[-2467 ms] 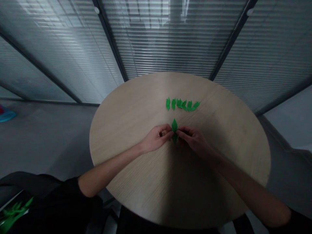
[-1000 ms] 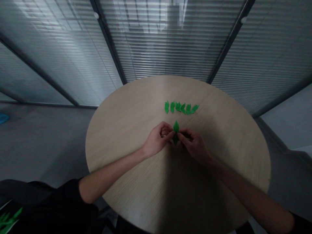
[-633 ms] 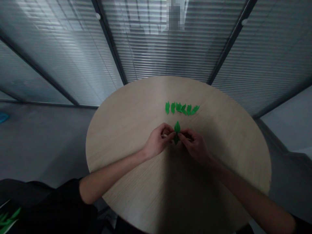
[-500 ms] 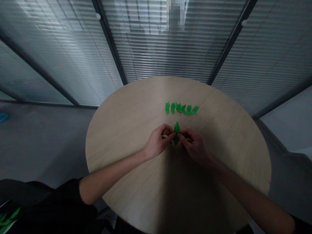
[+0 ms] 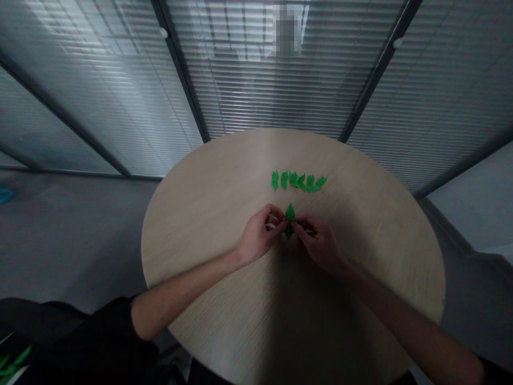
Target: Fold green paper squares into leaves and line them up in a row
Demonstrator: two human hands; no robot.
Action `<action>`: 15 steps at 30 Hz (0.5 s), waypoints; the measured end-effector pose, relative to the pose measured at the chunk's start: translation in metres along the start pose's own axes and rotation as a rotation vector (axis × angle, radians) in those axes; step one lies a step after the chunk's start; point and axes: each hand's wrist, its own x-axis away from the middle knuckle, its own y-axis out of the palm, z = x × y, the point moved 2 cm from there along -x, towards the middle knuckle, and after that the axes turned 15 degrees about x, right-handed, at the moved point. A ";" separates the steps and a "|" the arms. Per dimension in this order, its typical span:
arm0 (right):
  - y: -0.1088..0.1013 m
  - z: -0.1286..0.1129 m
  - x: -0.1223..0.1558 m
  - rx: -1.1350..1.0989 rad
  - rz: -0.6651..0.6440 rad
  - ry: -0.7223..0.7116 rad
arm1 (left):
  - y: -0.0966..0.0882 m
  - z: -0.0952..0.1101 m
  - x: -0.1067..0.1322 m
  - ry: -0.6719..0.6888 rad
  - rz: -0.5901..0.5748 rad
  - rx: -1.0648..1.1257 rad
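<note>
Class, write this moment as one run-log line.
left hand, right hand: pinch green leaf-shaped cutout | green cutout row: on round pale-wood table

The round wooden counter (image 5: 192, 224) and the right hand (image 5: 320, 246) sit lower in view than before; the blue object (image 5: 5, 196) at the left edge has nearly left the frame, and less of the green leaf shapes (image 5: 10, 363) at bottom left shows.

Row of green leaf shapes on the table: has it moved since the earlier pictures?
No. The row of green leaf shapes keeps the same place relative to the far edge of the round wooden table; only the camera view has shifted.
</note>
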 end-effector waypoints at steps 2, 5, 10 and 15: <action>0.000 0.000 0.000 0.005 0.000 0.000 | 0.000 0.000 0.000 0.026 0.005 -0.021; 0.000 -0.001 -0.001 0.008 0.001 0.002 | 0.000 0.001 0.001 0.064 0.012 -0.051; 0.000 -0.003 0.000 -0.004 0.000 0.015 | -0.001 0.000 0.000 0.071 0.028 -0.099; -0.002 -0.004 0.000 0.027 0.035 -0.006 | -0.001 0.000 -0.001 0.000 -0.011 -0.095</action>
